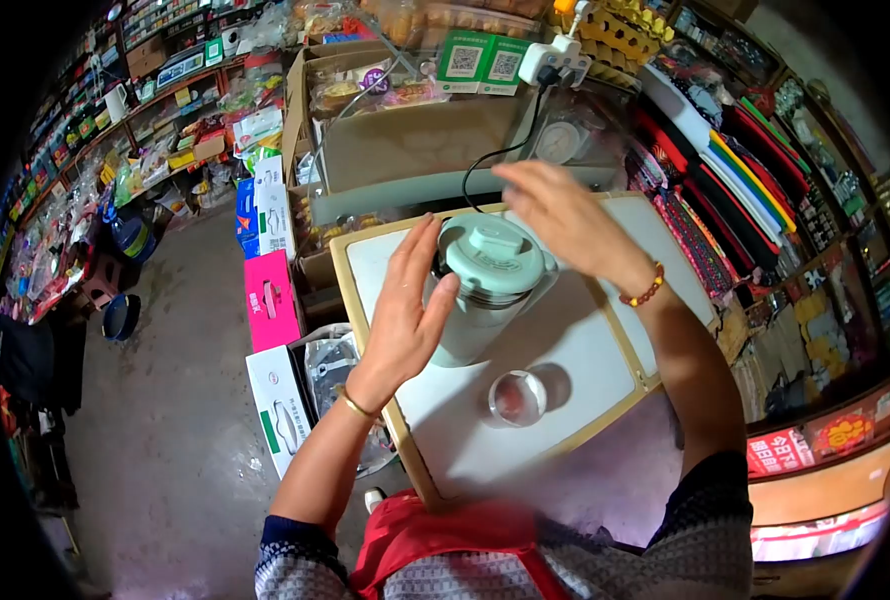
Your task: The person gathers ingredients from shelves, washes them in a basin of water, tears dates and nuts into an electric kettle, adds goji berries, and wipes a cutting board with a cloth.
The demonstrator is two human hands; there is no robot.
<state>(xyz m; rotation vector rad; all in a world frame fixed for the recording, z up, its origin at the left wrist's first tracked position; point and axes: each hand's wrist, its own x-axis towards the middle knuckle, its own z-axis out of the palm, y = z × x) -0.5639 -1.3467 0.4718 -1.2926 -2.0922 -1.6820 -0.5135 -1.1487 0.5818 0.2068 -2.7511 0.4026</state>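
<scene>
A pale green electric kettle (475,320) with its lid (495,255) on stands upright on the white tabletop (465,430). My left hand (407,300) is at the kettle's left side, fingers stretched out and thumb apart; whether it touches the wall I cannot tell. To the right of the lid, my right hand (570,220) is raised with fingers extended and slightly blurred, holding nothing. The kettle's handle (545,280) points right, below that hand. In front of the kettle sits a small clear glass cup (517,398) with something reddish showing in it.
A black cord (480,160) runs from behind the kettle to a white power strip (555,62). Green QR-code cards (482,62) stand at the back. Boxes, including a pink one (270,300), line the left; folded textiles (725,180) fill the right.
</scene>
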